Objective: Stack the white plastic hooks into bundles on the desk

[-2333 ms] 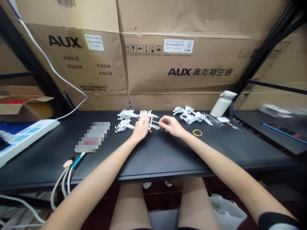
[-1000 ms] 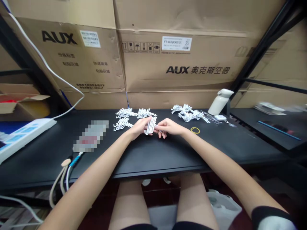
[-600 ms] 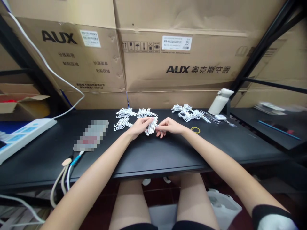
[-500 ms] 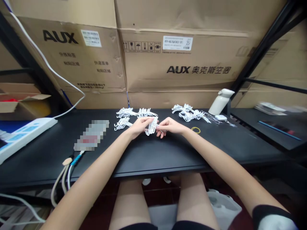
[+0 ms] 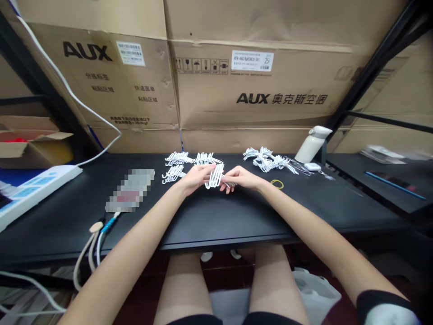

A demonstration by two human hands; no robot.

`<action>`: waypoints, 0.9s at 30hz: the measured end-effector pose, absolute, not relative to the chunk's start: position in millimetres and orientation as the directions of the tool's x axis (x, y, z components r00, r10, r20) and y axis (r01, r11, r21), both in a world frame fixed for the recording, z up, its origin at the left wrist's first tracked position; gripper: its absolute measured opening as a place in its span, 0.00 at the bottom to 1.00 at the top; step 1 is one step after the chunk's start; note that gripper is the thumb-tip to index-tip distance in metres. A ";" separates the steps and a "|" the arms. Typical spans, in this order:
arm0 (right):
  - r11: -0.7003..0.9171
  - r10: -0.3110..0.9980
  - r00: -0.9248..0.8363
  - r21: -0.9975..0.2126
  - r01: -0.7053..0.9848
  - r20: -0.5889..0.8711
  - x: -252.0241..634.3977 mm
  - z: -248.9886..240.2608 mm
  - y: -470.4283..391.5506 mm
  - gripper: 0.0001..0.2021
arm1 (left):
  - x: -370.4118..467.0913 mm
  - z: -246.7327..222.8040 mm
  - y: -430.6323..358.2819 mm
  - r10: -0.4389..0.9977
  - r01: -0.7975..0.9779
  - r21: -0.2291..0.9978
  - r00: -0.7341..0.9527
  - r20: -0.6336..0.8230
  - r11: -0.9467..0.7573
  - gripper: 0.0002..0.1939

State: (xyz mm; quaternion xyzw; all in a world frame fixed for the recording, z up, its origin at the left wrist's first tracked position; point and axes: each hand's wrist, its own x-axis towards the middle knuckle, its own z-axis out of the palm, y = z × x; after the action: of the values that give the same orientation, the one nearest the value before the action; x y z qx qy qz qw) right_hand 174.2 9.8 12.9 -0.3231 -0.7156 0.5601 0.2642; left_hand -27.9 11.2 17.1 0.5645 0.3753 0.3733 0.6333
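Between my two hands is a small bundle of white wire hooks [image 5: 214,176], held just above the black table. My left hand [image 5: 197,178] is closed on the bundle's left side, thumb on top. At its right side my right hand [image 5: 238,178] pinches the bundle's other end, fingers curled and partly hidden. Behind my left hand lie bunches of similar hooks: a back-left bunch [image 5: 177,158], a front-left bunch [image 5: 173,174] and one beside them [image 5: 207,158]. A looser pile of white hooks [image 5: 267,159] rests farther right.
A yellow rubber band [image 5: 277,183] lies right of my right hand. A white bottle [image 5: 310,144] and a small white case [image 5: 311,167] stand at the back right. On the left are a blurred-out device [image 5: 130,190] with cables and a power strip [image 5: 40,187]. Cardboard boxes [image 5: 209,108] wall the back.
The hook bundle has turned slightly between my fingers, so its curved ends show more plainly. Both hands stay in nearly the same place; the view has shifted a little.
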 end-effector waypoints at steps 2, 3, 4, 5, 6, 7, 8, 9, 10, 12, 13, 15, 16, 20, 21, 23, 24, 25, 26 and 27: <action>0.173 0.754 -0.656 -0.971 0.167 0.022 174.5 13.3 10.1 0.21 | -26.4 16.0 10.5 0.911 -0.014 0.997 0.409 -0.061 0.073 0.24; 0.177 0.753 -0.657 -0.970 0.168 0.024 174.5 13.3 10.2 0.21 | -25.7 15.8 9.9 0.917 0.002 0.998 0.393 -0.063 0.068 0.24; 0.180 0.753 -0.657 -0.969 0.169 0.026 174.3 13.1 10.3 0.21 | -25.1 15.8 9.3 0.922 0.016 0.998 0.381 -0.065 0.063 0.25; 0.182 0.754 -0.656 -0.969 0.169 0.027 174.1 12.8 10.3 0.21 | -24.7 15.9 8.8 0.924 0.028 0.998 0.376 -0.064 0.057 0.25; 0.183 0.757 -0.653 -0.968 0.170 0.028 173.9 12.4 10.4 0.21 | -24.5 16.1 8.4 0.924 0.038 0.998 0.377 -0.059 0.049 0.26; 0.184 0.760 -0.649 -0.968 0.169 0.031 173.6 11.8 10.5 0.21 | -24.5 16.2 8.4 0.923 0.046 0.998 0.382 -0.050 0.035 0.26; 0.187 0.762 -0.647 -0.968 0.167 0.036 173.3 11.1 10.6 0.21 | -24.8 16.2 8.7 0.919 0.054 0.998 0.391 -0.039 0.019 0.26; 0.190 0.764 -0.644 -0.968 0.166 0.040 173.2 10.4 10.9 0.22 | -25.3 16.2 9.3 0.915 0.062 0.998 0.403 -0.026 0.002 0.26; 0.193 0.765 -0.642 -0.967 0.165 0.043 173.2 9.6 11.2 0.22 | -26.0 16.0 10.0 0.911 0.068 0.998 0.413 -0.013 -0.016 0.26; 0.192 0.765 -0.642 -0.968 0.163 0.044 173.4 8.5 11.9 0.22 | -27.9 15.8 11.6 0.905 0.072 0.996 0.425 0.013 -0.048 0.26; 0.188 0.765 -0.642 -0.969 0.162 0.041 173.6 8.1 12.1 0.22 | -28.9 15.9 12.2 0.901 0.073 0.995 0.434 0.025 -0.062 0.26; 0.177 0.768 -0.640 -0.971 0.162 0.033 173.8 8.0 12.1 0.22 | -31.0 16.3 12.7 0.888 0.075 0.993 0.458 0.046 -0.090 0.25; 0.174 0.769 -0.638 -0.971 0.162 0.031 173.8 8.2 11.9 0.21 | -31.9 16.6 12.6 0.882 0.077 0.992 0.468 0.052 -0.099 0.25; 0.198 0.771 -0.635 -0.965 0.171 0.046 173.6 9.2 11.5 0.21 | -33.5 16.9 11.9 0.883 0.076 0.991 0.466 0.060 -0.107 0.25; 0.216 0.771 -0.634 -0.961 0.176 0.057 173.6 9.2 11.8 0.21 | -33.5 16.6 11.8 0.884 0.077 0.991 0.463 0.061 -0.109 0.24; 0.262 0.774 -0.627 -0.948 0.180 0.095 173.9 8.4 13.0 0.19 | -33.1 15.7 11.8 0.883 0.077 0.990 0.465 0.071 -0.120 0.23; 0.285 0.776 -0.620 -0.941 0.180 0.116 174.0 7.9 13.6 0.18 | -32.8 15.4 11.8 0.881 0.078 0.989 0.467 0.076 -0.126 0.22; 0.306 0.778 -0.613 -0.935 0.180 0.137 174.0 7.4 14.1 0.17 | -32.5 15.2 11.8 0.881 0.080 0.988 0.467 0.079 -0.131 0.22; 0.322 0.779 -0.608 -0.930 0.180 0.153 173.9 7.1 14.2 0.17 | -32.2 15.2 11.6 0.881 0.085 0.987 0.466 0.080 -0.134 0.22; 0.333 0.779 -0.606 -0.925 0.180 0.163 173.7 7.0 13.9 0.16 | -32.0 15.5 11.4 0.883 0.092 0.987 0.463 0.076 -0.134 0.23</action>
State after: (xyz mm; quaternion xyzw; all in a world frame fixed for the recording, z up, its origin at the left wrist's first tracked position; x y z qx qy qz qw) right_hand 173.7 13.9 7.0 -0.3174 -0.7552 0.4822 0.3106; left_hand -32.0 11.4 15.5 0.6595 0.3698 0.3630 0.5445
